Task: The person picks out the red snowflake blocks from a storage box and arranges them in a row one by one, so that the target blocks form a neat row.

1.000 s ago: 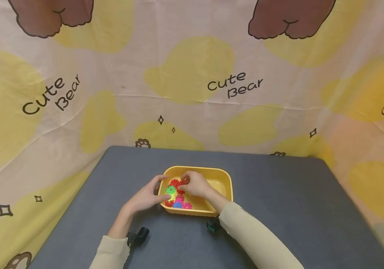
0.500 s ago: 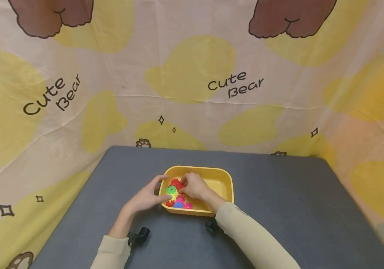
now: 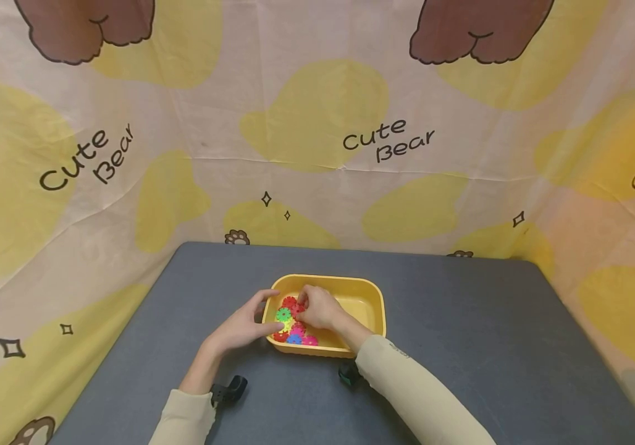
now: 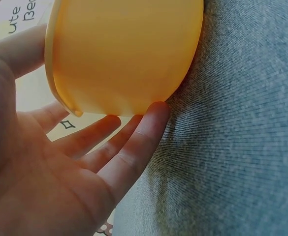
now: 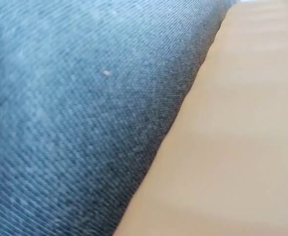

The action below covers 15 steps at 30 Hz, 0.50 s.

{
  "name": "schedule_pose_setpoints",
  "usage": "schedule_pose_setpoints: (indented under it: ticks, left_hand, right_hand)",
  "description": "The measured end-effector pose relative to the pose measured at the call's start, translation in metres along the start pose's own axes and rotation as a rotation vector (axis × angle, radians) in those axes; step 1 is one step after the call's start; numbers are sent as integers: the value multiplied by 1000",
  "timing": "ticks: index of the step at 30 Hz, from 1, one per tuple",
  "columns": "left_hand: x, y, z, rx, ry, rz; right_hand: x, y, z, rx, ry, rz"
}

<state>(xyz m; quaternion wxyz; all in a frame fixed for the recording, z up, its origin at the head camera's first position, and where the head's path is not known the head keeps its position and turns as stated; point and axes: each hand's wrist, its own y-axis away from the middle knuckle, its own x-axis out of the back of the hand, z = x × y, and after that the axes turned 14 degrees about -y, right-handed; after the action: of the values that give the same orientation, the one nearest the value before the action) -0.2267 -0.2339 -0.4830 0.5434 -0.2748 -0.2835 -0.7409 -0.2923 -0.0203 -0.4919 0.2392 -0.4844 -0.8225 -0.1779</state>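
Observation:
A yellow plastic bin [image 3: 359, 352] sits on the table in the head view, with colourful snowflake discs [image 3: 283, 314] heaped at its left end: red, green, yellow, blue and pink. My left hand [image 3: 242, 324] holds the bin's left end, its thumb over the rim. In the left wrist view the fingers [image 4: 134, 147] rest along the outer wall of the bin [image 4: 124, 54]. Inside the bin, my right hand [image 3: 322, 308] has thumb and index finger together on a red snowflake disc [image 3: 298, 309], partly hidden by the fingers. Only the bin's side [image 5: 222, 147] and table show in the right wrist view.
The bin stands on a grey-blue cloth-covered table [image 3: 462, 321]. A patterned curtain [image 3: 317, 136] encloses the back and sides. Dark wrist cameras [image 3: 230, 390] hang beneath both forearms, close to the tabletop.
My right hand has drawn its fingers closer together over the red discs and shifted very slightly. My left hand and the bin stay in place.

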Motion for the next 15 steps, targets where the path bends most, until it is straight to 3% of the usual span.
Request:
schedule_pose_setpoints:
  ticks: [9, 15]
  left_hand:
    - [1, 0, 0, 0, 3, -4]
    - [2, 1, 1, 7, -13, -4]
  right_hand:
    - [1, 2, 2, -7, -121, 28]
    - [3, 5, 2, 44, -136, 20]
